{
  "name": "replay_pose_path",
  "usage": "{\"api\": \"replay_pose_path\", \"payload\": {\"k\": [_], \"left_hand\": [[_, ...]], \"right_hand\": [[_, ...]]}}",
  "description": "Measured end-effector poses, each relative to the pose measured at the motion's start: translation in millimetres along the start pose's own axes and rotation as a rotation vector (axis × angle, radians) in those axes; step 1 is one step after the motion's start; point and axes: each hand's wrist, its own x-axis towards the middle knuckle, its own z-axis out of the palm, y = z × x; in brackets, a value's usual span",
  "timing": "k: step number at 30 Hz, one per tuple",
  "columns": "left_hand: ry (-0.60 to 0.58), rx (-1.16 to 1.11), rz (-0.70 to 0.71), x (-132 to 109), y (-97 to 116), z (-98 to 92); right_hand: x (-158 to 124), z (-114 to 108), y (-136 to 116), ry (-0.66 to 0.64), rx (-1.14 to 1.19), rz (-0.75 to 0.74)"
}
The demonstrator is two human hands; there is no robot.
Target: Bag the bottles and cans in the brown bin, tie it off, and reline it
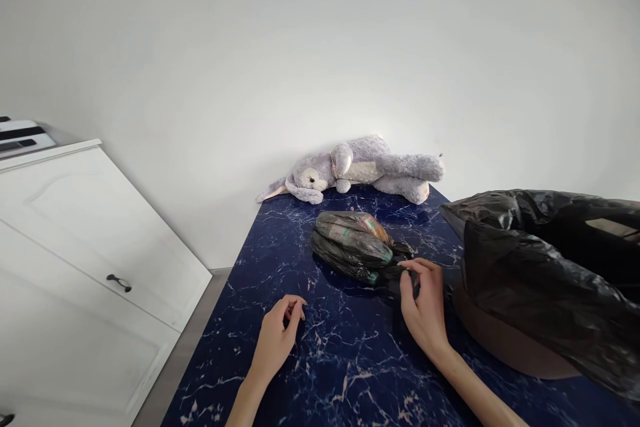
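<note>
A filled, translucent black plastic bag (345, 243) lies on its side on the dark blue marbled table. Packaging with green, red and orange patches shows through its film. At the bag's gathered right end is my right hand (426, 307), its thumb and fingers closed around the loose black plastic there. My left hand (279, 337) hovers or rests over the table, lower left of the bag and apart from it. Its fingers are curled in close to the thumb, with nothing visible between them.
On the right stands a brown bin (515, 337) lined with a large black bin bag (540, 280). A grey plush bunny (360, 163) lies along the table's far edge by the wall. The marbled table (320, 367) has a white cabinet (90, 260) to its left.
</note>
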Motion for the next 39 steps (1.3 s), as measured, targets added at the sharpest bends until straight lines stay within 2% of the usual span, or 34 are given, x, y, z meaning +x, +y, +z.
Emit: {"api": "replay_pose_path", "payload": {"k": [3, 6, 11, 14, 21, 25, 31, 39], "left_hand": [[-0.002, 0.002, 0.004, 0.5, -0.3, 0.2], [-0.004, 0.003, 0.005, 0.6, -0.1, 0.1], [-0.003, 0.001, 0.007, -0.2, -0.2, 0.1], [0.003, 0.002, 0.009, -0.1, -1.4, 0.7], [0.002, 0.017, 0.024, 0.2, -3.7, 1.3], [0.01, 0.039, 0.045, -0.3, -3.0, 0.9], [0.025, 0.096, 0.12, -3.4, -1.1, 2.9], [0.07, 0.202, 0.317, -12.7, 5.8, 14.6]], "right_hand": [[5.2, 2.0, 14.9, 0.019, -0.002, 0.118], [6.8, 6.1, 21.7, -0.081, 0.034, 0.174], [1.9, 10.0, 7.9, -0.315, 0.139, 0.092], [-2.1, 10.2, -0.9, -0.401, 0.177, 0.06], [-4.4, 13.8, 8.2, -0.319, 0.156, 0.128], [-5.7, 17.3, 13.1, -0.313, 0.12, 0.126], [-6.9, 17.4, 9.7, -0.357, 0.072, 0.036], [-15.6, 18.6, -4.0, -0.422, 0.012, -0.125]]}}
